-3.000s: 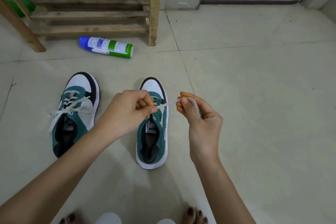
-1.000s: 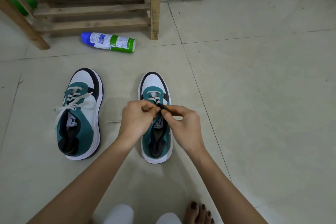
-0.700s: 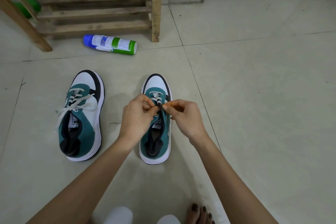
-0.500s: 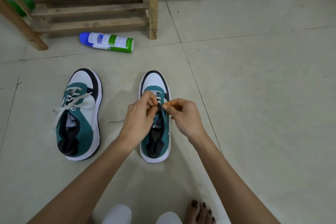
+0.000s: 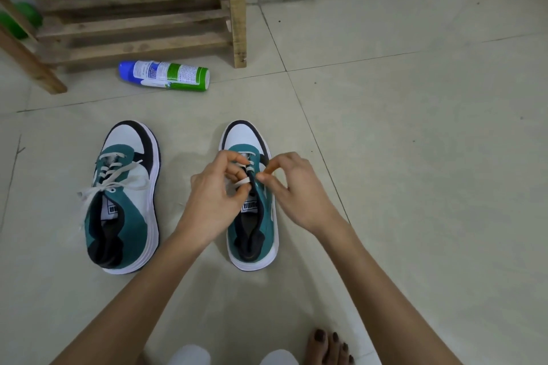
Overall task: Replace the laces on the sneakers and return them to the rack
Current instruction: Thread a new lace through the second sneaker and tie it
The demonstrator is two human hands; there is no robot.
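- Bare foot (image 5: 327, 347) at 6 o'clock of frame, on the tiled floor (image 5: 415, 172). Both forearms run up from there to the work, just above centre.
- Step in hand, my read: threading the new lace (image 5: 237, 184) up the sneaker in work (image 5: 246, 135). Only the toe-end eyelet rows are crossed; the rows toward the tongue label are bare.
- Left hand (image 5: 213, 201): at 9 o'clock of the shoe's throat. Thumb and forefinger are pinched on the white lace strand lying across the tongue. The other fingers are curled loosely above it.
- Right hand (image 5: 296, 192): at 3 o'clock of the throat. Thumb and forefinger tips are pressed together at the eyelet edge, on what looks like the lace's other end. The tip itself is hidden, so not certain. Remaining fingers are lifted and half spread.
- Next move calls for: feed the tip through the next free eyelet, pull through, even out both ends, then repeat up the rows. It needs a fine pinch and the flap held steady.
- The sneaker in work stands upright on the floor, toe pointing to 12 o'clock.
- Other sneaker (image 5: 124, 216): at 9 o'clock of the hands, well apart, upright. It has a white lace through its eyelets, with loose ends trailing off its left side, untied.
- Spray can (image 5: 166, 75): on its side at 11 o'clock, beyond both shoes.
- Rack (image 5: 133, 28): wooden slats at 11–12 o'clock, just behind the can. No shoes are on the slats in view, so the return step is not started.
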